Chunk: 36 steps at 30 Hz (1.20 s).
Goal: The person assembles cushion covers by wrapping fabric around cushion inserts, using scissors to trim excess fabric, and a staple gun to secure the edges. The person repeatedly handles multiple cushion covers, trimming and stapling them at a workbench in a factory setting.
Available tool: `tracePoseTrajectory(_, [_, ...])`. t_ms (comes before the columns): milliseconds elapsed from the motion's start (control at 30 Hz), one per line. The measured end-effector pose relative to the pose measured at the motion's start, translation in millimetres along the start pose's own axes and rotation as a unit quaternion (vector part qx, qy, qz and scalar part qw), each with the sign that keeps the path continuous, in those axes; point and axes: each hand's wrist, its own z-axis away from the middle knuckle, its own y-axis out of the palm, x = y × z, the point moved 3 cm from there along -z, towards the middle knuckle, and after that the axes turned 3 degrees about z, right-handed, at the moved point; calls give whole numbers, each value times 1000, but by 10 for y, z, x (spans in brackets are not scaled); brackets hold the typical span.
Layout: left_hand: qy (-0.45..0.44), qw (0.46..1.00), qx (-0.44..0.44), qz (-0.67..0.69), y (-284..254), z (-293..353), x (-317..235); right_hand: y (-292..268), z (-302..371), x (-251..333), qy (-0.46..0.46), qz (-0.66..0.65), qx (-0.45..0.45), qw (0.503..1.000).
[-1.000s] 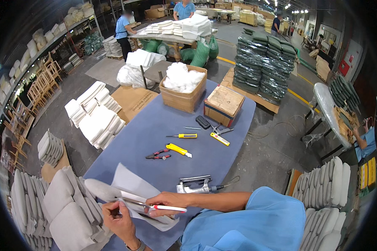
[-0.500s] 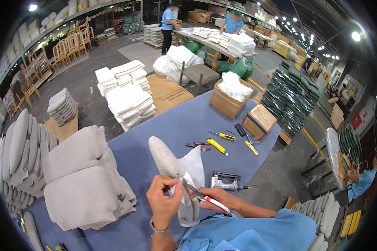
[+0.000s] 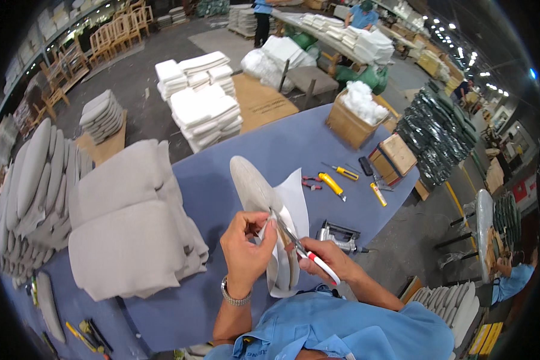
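A light grey fabric-covered cushion (image 3: pixel 250 180) stands tilted on edge in front of me, with a white sheet (image 3: pixel 295 201) along its right side. My left hand (image 3: pixel 249 245) is closed in a pinch on the grey fabric at the cushion's near edge. In my right hand (image 3: pixel 328 257) are scissors (image 3: pixel 321 266) with white and red handles. Their metal blades point away from me and meet the fabric beside my left fingertips. Whether the blades are parted is hard to see. A silver staple gun (image 3: pixel 340 239) lies to the right of my right hand.
Grey fabric covers (image 3: pixel 129 240) are piled on the blue table (image 3: pixel 213 171) at left, beside stacked grey cushions (image 3: pixel 36 192). Pliers (image 3: pixel 311 182), a yellow utility knife (image 3: pixel 332 186) and a screwdriver (image 3: pixel 346 173) lie beyond the cushion. Two boxes (image 3: pixel 349 126) (image 3: pixel 393 158) occupy the far right corner.
My view has shifted, so the table and background sit differently in the picture. Both hands stay at the cushion's edge, the left pinching fabric and the right holding the scissors against it.
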Motion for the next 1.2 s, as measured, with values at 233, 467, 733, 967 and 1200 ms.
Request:
tracePoseTrajectory(233, [-61, 995, -63, -47, -185, 149, -135, 236, -133, -99, -47, -31, 31, 998])
tracePoseTrajectory(467, [-107, 983, -139, -45, -360, 323, -275, 326, -126, -65, -65, -116, 67, 989])
tracePoseTrajectory(733, [-134, 983, -79, -102, -741, 353, -325, 385, -193, -82, -93, -121, 153, 976])
tracePoseTrajectory(967, [-101, 992, -63, -45, -826, 395, -179, 328, -342, -92, -119, -108, 202, 966])
tracePoseTrajectory(1200, [-25, 994, -83, -63, -794, 574, -135, 230, -451, -75, -65, -144, 287, 945])
